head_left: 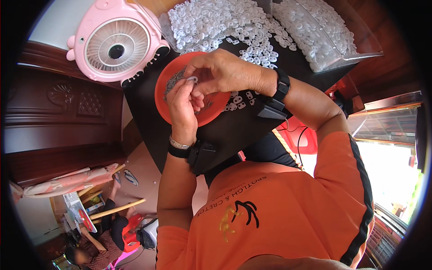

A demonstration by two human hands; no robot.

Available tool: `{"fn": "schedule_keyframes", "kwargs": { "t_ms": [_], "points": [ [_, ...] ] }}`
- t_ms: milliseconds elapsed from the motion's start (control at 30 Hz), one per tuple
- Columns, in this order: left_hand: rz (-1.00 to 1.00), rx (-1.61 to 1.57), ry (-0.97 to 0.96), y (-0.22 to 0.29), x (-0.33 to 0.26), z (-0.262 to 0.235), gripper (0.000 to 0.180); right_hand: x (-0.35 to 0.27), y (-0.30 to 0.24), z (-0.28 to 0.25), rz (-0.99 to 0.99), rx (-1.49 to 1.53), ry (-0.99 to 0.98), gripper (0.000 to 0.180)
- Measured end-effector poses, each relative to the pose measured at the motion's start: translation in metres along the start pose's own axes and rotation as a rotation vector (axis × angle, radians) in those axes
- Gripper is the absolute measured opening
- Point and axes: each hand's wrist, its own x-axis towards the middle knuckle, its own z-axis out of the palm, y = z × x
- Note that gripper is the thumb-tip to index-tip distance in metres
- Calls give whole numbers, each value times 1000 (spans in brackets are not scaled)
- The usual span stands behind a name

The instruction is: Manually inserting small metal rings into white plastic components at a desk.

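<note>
Over an orange-red bowl (161, 99) my two hands meet. My left hand (182, 104) is closed, and a small white plastic piece with holes (192, 79) shows at its fingertips. My right hand (227, 72) comes in from the right with its fingers bent in a pinch beside that piece. Whatever those fingers grip is too small and hidden to make out. Many small grey metal bits (173, 83) lie in the bowl, partly covered by my hands. Several more white pieces (238, 101) rest on the black table to the right of the bowl.
Large heaps of white pieces (211, 20) fill the back of the black table (148, 130), with more in a clear bin (315, 36) at back right. A pink fan (117, 49) stands at back left. Lower left, another person (96, 247) sits at a separate place.
</note>
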Motion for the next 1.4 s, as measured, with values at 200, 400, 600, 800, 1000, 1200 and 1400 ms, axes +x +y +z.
{"fn": "schedule_keyframes", "kwargs": {
  "t_ms": [200,400,600,800,1000,1200,1400],
  "points": [
    [24,-54,9,-1,-1,1,23,-2,-4,11,-92,-221,75,28],
    [98,-114,-27,1,-1,-1,25,-3,-10,9,-135,-191,85,25],
    [118,-87,-38,3,-2,-1,26,-2,-10,9,-166,-202,89,19],
    [112,-81,-50,3,-4,2,26,-4,-11,7,-199,-323,83,16],
    [132,-83,-34,1,-3,0,26,0,-9,7,-242,-251,115,16],
    [95,-12,-35,3,-5,-1,23,7,-10,-58,-214,-652,635,20],
    [82,-142,11,-4,6,-7,22,-4,-46,-124,-33,-1192,1191,26]
  ]
}}
